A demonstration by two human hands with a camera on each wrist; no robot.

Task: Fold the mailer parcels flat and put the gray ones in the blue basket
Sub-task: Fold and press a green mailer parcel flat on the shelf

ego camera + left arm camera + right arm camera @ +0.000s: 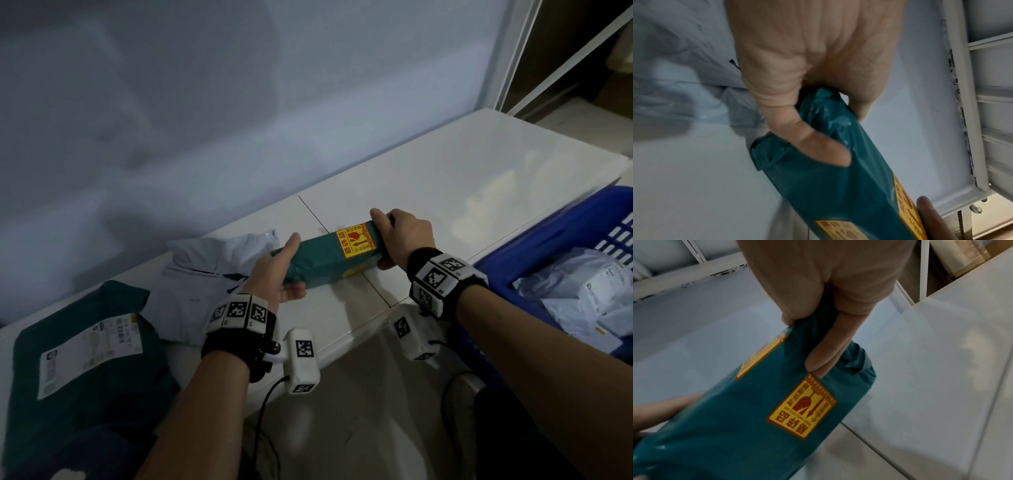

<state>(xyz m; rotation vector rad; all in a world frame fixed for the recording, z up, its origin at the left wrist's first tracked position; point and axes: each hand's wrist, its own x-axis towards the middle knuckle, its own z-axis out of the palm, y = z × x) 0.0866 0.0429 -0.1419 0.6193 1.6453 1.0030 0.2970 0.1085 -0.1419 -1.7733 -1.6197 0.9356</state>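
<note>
A box-shaped green mailer parcel [329, 258] with yellow fragile stickers is held just above the white table [445, 192], between both hands. My left hand [281, 274] grips its left end [818, 170], thumb on top and fingers beneath. My right hand [394, 236] grips its right end [777, 410], fingers curled over the bunched plastic. A gray mailer [212, 270] lies crumpled behind my left hand. The blue basket [565, 240] stands at the right with gray mailers [589, 294] inside.
A flat dark green mailer [85, 346] with a white shipping label lies at the table's left front. A pale wall [239, 102] runs along the table's back. A white shelf frame [524, 51] stands at the far right.
</note>
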